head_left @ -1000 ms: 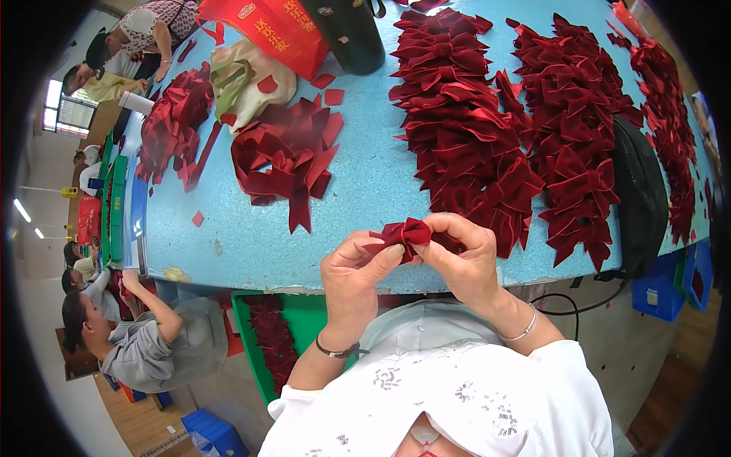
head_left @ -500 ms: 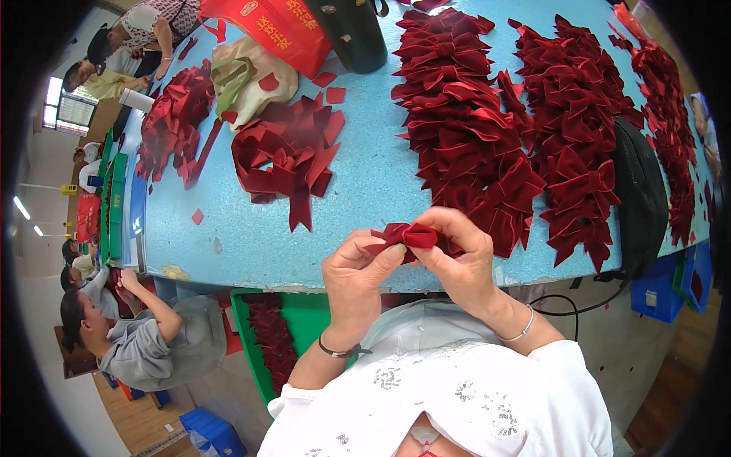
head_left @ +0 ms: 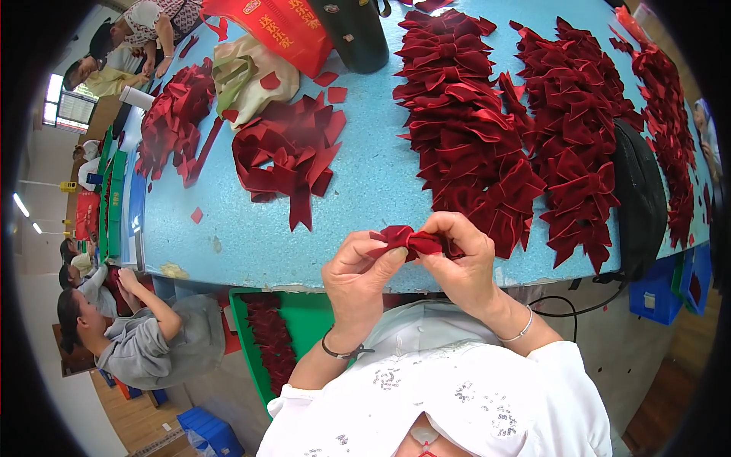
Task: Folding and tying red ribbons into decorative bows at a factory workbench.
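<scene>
Between my two hands, just above the table's near edge, is a dark red velvet bow (head_left: pixel 411 241) with a band round its middle. My left hand (head_left: pixel 356 276) pinches its left side, the thumb pressed near the knot. Thumb and fingers of my right hand (head_left: pixel 466 263) close on its right loop. Beyond my right hand lies a long row of finished red bows (head_left: pixel 464 129), heaped over one another. A loose pile of red ribbon pieces (head_left: pixel 285 156) is on the table ahead of my left hand.
On the blue table (head_left: pixel 365 175) are more bow rows (head_left: pixel 575 137), another ribbon pile (head_left: pixel 177 114), a dark bottle (head_left: pixel 354 34), a red bag (head_left: pixel 266 27) and a black pouch (head_left: pixel 638 198). A green crate (head_left: pixel 304 316) with bows sits below the edge. A co-worker in grey (head_left: pixel 152 335) sits left.
My right thumb has drawn down from the bow's knot, so more of its front shows. The bow has turned slightly in my fingers; both hands stay in nearly the same place.
</scene>
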The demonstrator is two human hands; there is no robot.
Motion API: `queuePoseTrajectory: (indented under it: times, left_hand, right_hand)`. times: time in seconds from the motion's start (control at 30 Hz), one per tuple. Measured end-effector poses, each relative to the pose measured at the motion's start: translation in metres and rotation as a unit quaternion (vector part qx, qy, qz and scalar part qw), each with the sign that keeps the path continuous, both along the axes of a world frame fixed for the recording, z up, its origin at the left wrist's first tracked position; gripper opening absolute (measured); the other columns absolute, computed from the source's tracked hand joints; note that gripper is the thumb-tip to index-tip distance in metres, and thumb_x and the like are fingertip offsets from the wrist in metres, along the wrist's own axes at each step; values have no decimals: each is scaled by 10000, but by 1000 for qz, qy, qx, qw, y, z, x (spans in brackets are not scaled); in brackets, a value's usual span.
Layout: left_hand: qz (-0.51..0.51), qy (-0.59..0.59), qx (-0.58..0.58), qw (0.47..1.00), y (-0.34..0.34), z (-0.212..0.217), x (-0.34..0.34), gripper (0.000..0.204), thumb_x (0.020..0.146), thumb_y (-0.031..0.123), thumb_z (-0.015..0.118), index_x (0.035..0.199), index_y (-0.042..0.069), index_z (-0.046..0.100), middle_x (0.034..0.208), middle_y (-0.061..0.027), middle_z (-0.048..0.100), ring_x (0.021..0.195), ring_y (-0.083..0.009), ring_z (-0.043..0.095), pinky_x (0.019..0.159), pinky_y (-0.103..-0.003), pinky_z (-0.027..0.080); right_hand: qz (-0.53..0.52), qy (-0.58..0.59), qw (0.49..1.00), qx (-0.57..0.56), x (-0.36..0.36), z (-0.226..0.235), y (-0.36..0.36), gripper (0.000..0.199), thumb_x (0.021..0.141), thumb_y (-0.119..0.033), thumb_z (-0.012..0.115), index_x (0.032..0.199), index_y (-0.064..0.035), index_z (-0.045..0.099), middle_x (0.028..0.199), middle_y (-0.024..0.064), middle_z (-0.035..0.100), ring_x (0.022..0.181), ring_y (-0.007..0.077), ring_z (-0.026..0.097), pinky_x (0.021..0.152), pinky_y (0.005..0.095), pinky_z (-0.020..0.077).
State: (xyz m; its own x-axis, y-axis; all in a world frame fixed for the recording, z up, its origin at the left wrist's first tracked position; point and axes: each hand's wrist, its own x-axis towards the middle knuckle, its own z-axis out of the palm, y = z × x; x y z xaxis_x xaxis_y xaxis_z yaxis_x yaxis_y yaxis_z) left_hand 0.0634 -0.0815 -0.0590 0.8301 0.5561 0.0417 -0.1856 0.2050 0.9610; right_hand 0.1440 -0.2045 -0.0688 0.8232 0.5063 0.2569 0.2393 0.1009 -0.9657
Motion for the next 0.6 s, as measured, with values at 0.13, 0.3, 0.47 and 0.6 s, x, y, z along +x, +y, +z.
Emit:
queuePoseTrajectory:
  times: [0.13,0.3,0.47,0.6]
  left_hand:
    - [-9,17,15,1000,-5,1,-3,147,744,-30,719,853,-14,622,954,-67,574,814,-120,579,687,-222,496]
    - [3,-7,21,1000,-8,-1,-1,158,736,-20,731,848,-11,619,945,-68,576,800,-115,573,672,-217,490]
    - [13,4,107,994,-12,-3,-3,170,727,-6,745,839,-6,617,939,-76,584,797,-110,568,671,-220,481]
    - [24,9,134,991,-11,-5,-4,172,723,0,749,833,-1,618,932,-79,592,803,-118,570,682,-230,480]
  right_hand:
    - [-34,38,997,63,-5,-3,4,121,858,-57,608,934,-1,533,754,33,596,637,50,543,535,182,443]
    - [-58,7,996,60,-8,-14,5,144,859,-66,615,908,-8,493,705,33,572,594,64,528,511,202,426]
    - [-93,-40,992,70,-4,-7,16,142,867,-91,612,891,-16,493,745,28,555,596,54,483,521,187,410]
    - [-115,-76,990,38,1,-8,17,139,853,-76,610,893,-15,491,737,34,550,595,61,494,519,200,418]
